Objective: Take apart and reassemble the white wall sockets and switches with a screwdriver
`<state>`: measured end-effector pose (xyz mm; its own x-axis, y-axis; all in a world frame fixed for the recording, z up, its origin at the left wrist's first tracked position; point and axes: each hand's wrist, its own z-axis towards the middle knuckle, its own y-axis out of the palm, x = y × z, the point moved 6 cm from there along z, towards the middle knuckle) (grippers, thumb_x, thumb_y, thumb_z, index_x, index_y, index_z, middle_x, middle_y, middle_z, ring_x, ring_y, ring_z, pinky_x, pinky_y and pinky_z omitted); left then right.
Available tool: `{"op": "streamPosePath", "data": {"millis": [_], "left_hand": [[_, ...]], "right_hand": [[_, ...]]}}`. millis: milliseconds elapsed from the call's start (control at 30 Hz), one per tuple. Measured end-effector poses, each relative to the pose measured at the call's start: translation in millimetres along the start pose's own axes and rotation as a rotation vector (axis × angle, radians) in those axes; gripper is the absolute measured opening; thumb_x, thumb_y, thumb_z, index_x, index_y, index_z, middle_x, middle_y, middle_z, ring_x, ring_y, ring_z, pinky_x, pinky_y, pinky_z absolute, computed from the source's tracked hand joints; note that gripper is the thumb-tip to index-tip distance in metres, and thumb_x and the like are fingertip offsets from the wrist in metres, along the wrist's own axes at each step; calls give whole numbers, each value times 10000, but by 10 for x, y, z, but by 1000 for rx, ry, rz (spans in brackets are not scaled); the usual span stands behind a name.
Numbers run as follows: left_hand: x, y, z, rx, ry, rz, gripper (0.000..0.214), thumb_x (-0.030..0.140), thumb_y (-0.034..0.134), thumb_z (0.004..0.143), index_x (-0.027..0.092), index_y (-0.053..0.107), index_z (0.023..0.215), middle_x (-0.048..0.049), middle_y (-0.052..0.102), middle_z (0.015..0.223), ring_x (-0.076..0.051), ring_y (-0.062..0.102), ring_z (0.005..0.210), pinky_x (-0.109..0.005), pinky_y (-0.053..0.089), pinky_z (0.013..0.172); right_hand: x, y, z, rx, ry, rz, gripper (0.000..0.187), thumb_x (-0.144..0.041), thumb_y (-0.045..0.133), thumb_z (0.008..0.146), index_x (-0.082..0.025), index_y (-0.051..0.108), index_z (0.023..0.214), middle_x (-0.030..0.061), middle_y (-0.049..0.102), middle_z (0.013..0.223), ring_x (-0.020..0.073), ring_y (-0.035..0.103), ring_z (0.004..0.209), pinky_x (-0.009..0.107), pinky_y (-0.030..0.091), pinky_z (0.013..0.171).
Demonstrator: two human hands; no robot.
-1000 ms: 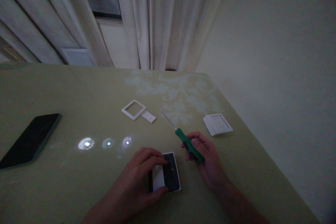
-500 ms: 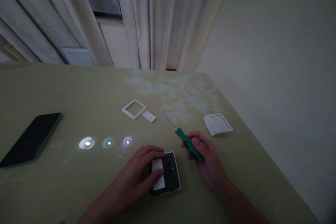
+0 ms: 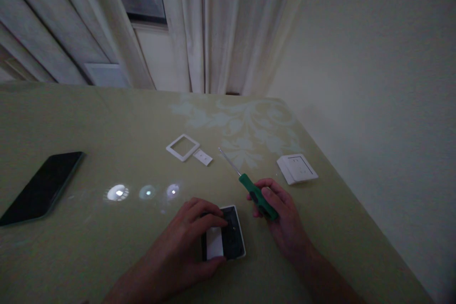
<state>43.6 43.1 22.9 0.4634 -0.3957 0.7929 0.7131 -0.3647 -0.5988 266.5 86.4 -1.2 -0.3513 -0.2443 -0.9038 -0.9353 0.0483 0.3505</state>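
In the head view, the only one we're getting, the left hand [image 3: 195,230] is working low on the table [image 3: 135,161], arching over a dark-centred unit [image 3: 233,237] with a pale rim, which is lying right in front of the person. Fingers and thumb are standing apart, spanning the white piece [image 3: 214,242] set in that dark middle. Are they pinching that piece or merely steadying the unit? I cannot tell from here.

And the right hand [image 3: 281,209], just beside it, is wrapping its fingers around a green-handled screwdriver [image 3: 258,197]! The shaft is pointing up and away, its tip hanging clear of the unit and touching none of the parts.

So how far along are we? Farther out, a white square frame [image 3: 174,155] is lying loose, a small white plate with holes [image 3: 203,157] resting right at its corner, so those two are sitting apart from the unit. Over to the right, a white socket block [image 3: 298,169] is looking whole, no hand on it. The unit itself is showing its dark inside, so it's reading as partway, with the white piece in place. How much is remaining, nothing here is telling me. Off to the left, a dark tablet [image 3: 42,190] is lying well apart.
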Motion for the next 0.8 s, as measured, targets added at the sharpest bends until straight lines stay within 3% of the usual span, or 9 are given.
{"op": "streamPosePath", "data": {"millis": [633, 800], "left_hand": [[-41, 6, -34, -14, 8, 8, 537, 227, 856, 865, 367, 612, 1323, -26, 635, 1352, -263, 602, 1237, -429, 537, 1058], [-50, -1, -13, -47, -7, 22, 535, 258, 866, 865, 372, 616, 1324, -26, 658, 1302, -283, 603, 1207, -474, 517, 1064]], "right_hand": [[-6, 10, 4, -21, -12, 9, 342, -489, 853, 869, -192, 735, 989, 51, 801, 854, 116, 668, 595, 213, 518, 578], [12, 7, 14, -22, -3, 10, 345, -492, 850, 867, -192, 731, 990, 59, 801, 863, 123, 660, 618, 214, 521, 575]]}}
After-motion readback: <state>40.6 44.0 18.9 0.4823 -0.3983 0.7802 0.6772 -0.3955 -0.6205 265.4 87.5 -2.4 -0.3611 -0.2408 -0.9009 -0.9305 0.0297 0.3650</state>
